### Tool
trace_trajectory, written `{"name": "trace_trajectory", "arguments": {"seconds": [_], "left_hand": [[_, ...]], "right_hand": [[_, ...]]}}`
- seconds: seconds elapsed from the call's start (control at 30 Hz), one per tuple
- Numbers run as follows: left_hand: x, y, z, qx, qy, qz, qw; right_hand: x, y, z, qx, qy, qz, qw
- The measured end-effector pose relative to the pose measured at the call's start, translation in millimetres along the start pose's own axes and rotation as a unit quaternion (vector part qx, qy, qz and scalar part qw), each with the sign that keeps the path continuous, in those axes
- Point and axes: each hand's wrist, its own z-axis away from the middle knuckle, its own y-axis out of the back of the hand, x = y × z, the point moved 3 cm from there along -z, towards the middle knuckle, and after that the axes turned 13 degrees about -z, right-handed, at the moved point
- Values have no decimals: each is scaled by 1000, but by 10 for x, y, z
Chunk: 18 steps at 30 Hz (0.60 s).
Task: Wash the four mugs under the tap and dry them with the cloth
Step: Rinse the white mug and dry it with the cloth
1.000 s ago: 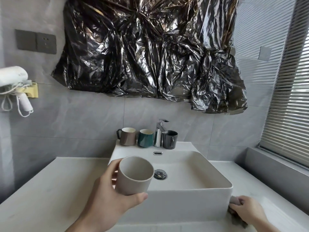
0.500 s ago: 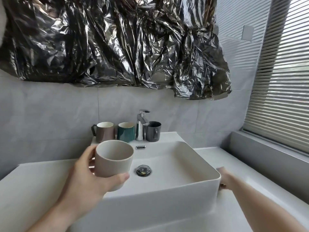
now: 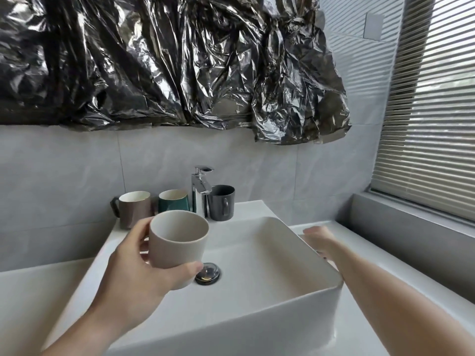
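Head view: left hand [image 3: 133, 268] fingers around unmarked beige mug [image 3: 177, 242]; right hand [image 3: 317, 236] blurred, grip unclear.

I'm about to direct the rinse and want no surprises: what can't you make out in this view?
Head view only:
- Cloth: not visible; possibly beyond the basin rim, by the right hand.
- Right hand: motion-blurred, fingers unclear, so whether it holds anything is unknown.
- Beige mug in the left hand: its handle side is covered by fingers.
- Tap: no water seen; lever position unclear.
- Drain: partly hidden by the thumb.
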Motion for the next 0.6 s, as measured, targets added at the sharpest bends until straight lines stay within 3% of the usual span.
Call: {"name": "trace_trajectory", "arguments": {"seconds": [0.17, 0.27, 0.43, 0.6], "left_hand": [[-95, 381, 68, 40, 33, 12, 999], [-229, 723, 102, 71, 63, 8, 995], [-625, 1307, 121, 144, 121, -21, 982], [-1305, 1745, 190, 180, 207, -59, 960]], "right_hand": [[-633, -122, 495, 52, 150, -53, 986], [-1122, -508, 977, -8, 232, -39, 972], [-1767, -1443, 1812, -94, 367, 84, 922], [-2167, -2300, 1982, -131, 432, 88, 888]]}}
